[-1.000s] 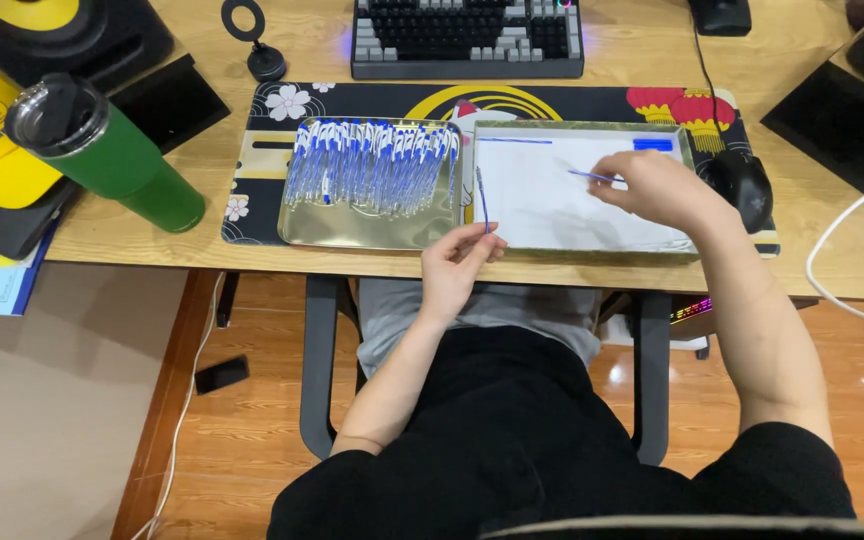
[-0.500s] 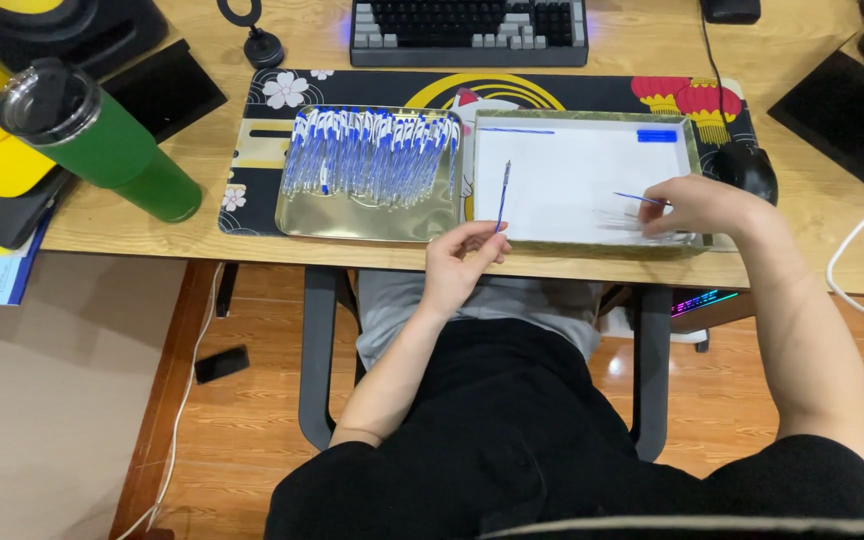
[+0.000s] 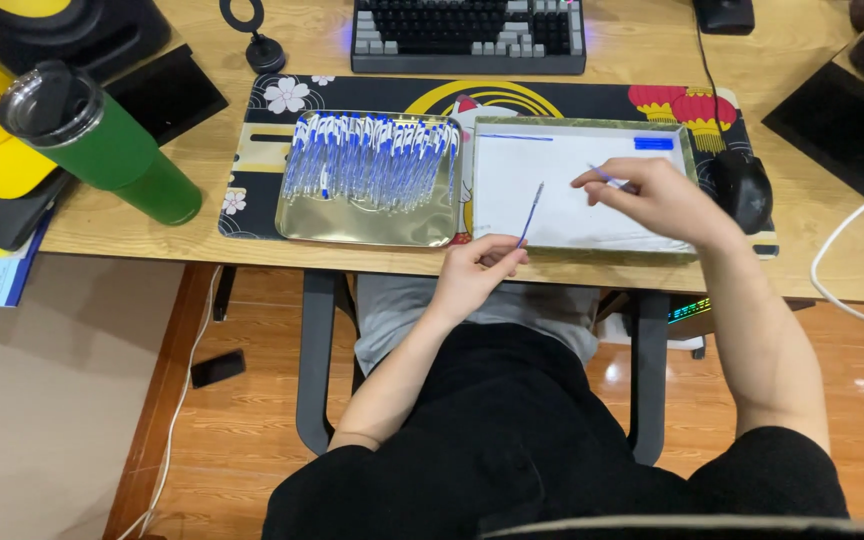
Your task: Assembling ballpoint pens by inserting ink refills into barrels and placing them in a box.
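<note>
Nearest, just over the near edge of the desk (image 3: 152,235): the left hand (image 3: 472,270), wrist bent back, forearm rising from the lap, thumb and fingertips closed in a pinch on the lower end of a thin blue refill (image 3: 530,215). Held tilted, with the free tip pointing away and slightly right, over the near left corner of the white-lined tray (image 3: 512,160).

Further in, above the middle of that tray: the right hand (image 3: 652,195), palm down, elbow out to the right, fingers curled shut around a small pale pen part (image 3: 604,176) with its end poking out leftward. Well apart from the refill tip, not touching it.

Judged as mid-assembly: one piece in each hand, not yet joined. Calls for lining up the refill tip with the opening of the part, on one axis, with a light pinch so as not to bend the thin rod.

Left of the white tray, touching or just beside it: a gold tray (image 3: 352,232) filled with a row of blue-and-white pens (image 3: 372,160). Under both, a patterned desk mat (image 3: 252,190); at its right edge, a black mouse (image 3: 744,188). Toward the desk's left edge, a green tumbler (image 3: 102,145). At the far edge, a keyboard (image 3: 467,35).
</note>
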